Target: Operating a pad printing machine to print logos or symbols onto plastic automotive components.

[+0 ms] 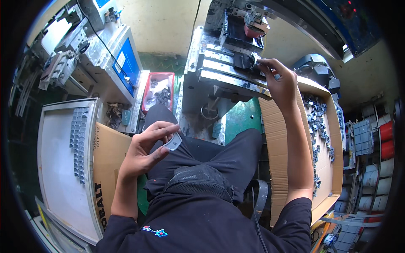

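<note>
Above my left thigh, my left hand (pixel 143 147) pinches a small grey plastic piece (pixel 174 142) with a dark printed mark, between thumb and fingers. My right hand (pixel 280 80) reaches forward to the machine, its thumb and fingertips closed at a small dark fixture (pixel 243 61) on the slotted metal bed (pixel 219 63). Something small and pale shows at those fingertips, too small to name. A reddish printing pad (pixel 253 31) hangs over the bed, a little behind my right hand.
At my left, a framed white tray (pixel 59 147) holds rows of curved grey pieces (pixel 79 143), beside a cardboard box (pixel 110 147). A red bin (pixel 159 75) stands ahead. Right, an open carton (pixel 276 156) holds many small dark parts (pixel 318 126). Another machine (pixel 114 55) stands left.
</note>
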`<state>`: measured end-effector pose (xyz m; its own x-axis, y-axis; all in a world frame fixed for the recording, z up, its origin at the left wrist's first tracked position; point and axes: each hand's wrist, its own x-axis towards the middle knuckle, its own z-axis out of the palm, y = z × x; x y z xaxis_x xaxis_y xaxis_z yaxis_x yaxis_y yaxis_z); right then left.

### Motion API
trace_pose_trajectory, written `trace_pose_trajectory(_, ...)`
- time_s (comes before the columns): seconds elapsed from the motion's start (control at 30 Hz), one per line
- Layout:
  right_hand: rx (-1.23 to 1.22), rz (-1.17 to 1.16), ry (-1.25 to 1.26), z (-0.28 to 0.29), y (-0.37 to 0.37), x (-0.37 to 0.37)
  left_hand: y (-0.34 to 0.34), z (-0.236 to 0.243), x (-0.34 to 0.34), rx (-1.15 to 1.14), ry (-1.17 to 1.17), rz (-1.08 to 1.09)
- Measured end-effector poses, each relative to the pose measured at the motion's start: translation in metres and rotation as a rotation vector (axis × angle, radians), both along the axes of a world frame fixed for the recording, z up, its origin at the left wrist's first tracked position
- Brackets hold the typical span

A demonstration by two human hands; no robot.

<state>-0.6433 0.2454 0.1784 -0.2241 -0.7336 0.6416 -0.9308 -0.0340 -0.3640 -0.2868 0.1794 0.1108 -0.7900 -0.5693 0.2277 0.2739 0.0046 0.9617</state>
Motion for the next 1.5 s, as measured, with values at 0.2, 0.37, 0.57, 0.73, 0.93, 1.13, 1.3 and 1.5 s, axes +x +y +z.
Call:
trace_pose_trajectory(0.2,0.051,-0.049,0.009,0.004,-0.005,0.008,0.001,-0.005,0.008,0.044,0.029,0.047)
trace_pose_trajectory(0.37,0.048,-0.031,0.058,0.003,0.001,0.006,0.001,-0.003,0.008,0.053,0.045,0.028)
trace_pose_trajectory(0.57,0.177,-0.093,-0.093,0.012,0.003,0.019,0.003,-0.002,0.009,0.087,0.101,0.078)
trace_pose_trajectory(0.73,0.165,-0.121,-0.059,0.002,-0.011,0.010,0.011,0.002,0.010,0.121,0.141,0.096)
trace_pose_trajectory(0.93,0.131,-0.132,-0.341,0.002,-0.016,-0.001,0.019,0.011,0.000,0.095,0.147,0.038)
trace_pose_trajectory(1.13,-0.090,-0.012,-0.668,-0.024,-0.007,-0.016,0.029,0.013,0.008,0.083,0.146,0.083)
trace_pose_trajectory(1.3,-0.056,0.045,-0.556,-0.039,-0.004,-0.013,0.023,0.023,0.004,-0.105,0.155,0.035)
trace_pose_trajectory(1.5,-0.110,-0.011,-0.469,-0.042,-0.002,-0.016,0.027,0.032,0.000,-0.289,0.226,-0.023)
